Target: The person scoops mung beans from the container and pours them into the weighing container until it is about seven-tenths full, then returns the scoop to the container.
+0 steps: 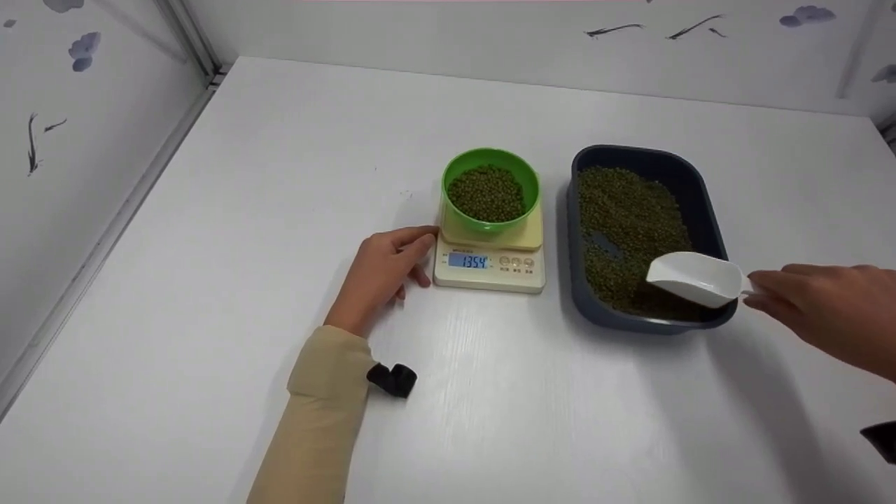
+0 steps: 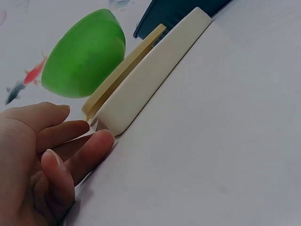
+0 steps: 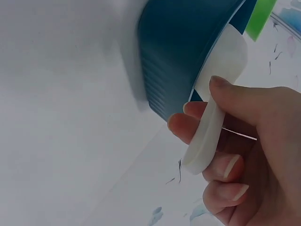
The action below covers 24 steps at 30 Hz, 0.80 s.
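Observation:
A green bowl (image 1: 490, 157) of mung beans (image 1: 486, 194) stands on the kitchen scale (image 1: 490, 280), whose lit display shows digits like 1354. My left hand (image 1: 385, 269) rests on the table, its loosely bent fingers touching the scale's left side. In the left wrist view the fingertips (image 2: 103, 139) lie right at the scale's corner. With my right hand (image 1: 833, 308) I grip the handle of a white scoop (image 1: 700, 276), thumb on top. The scoop is held over the near right corner of a dark blue tub (image 1: 689, 189), and its visible inside holds no beans.
More mung beans (image 1: 630, 210) lie in the tub, with a bare patch of its bottom showing at the left. The tub stands just right of the scale on a white table (image 1: 280, 175). Patterned white walls (image 1: 420, 35) border the table at the back and left.

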### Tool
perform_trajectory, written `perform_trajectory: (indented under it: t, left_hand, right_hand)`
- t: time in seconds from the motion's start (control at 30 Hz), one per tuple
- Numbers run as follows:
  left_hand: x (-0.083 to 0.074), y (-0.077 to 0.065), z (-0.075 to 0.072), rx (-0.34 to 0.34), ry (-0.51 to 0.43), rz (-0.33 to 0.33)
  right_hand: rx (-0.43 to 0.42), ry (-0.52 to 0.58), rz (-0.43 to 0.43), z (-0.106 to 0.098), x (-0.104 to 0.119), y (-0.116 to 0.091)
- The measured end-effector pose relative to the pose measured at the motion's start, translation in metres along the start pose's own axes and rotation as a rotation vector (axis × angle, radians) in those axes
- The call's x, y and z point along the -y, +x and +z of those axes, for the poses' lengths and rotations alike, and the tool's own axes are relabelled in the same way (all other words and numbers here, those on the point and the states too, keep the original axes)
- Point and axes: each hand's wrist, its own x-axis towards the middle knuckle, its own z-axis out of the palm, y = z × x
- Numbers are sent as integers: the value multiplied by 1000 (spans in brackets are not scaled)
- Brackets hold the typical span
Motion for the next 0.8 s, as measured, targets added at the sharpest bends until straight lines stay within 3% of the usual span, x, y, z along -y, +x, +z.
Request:
perform_trajectory:
  t: [0.2, 0.47, 0.6, 0.8]
  left_hand:
    - [0, -3, -3, -19, 14, -13]
    - [0, -3, -2, -12, 10, -9]
    - [0, -1, -1, -14, 18, -11]
    - [-1, 1, 1, -7, 9, -17]
  right_hand:
    - [34, 4, -4, -5, 3, 1]
    - [-95, -6, -108, -2, 4, 2]
    - [-110, -13, -93, -1, 6, 2]
    - [-43, -53, -22, -4, 13, 3]
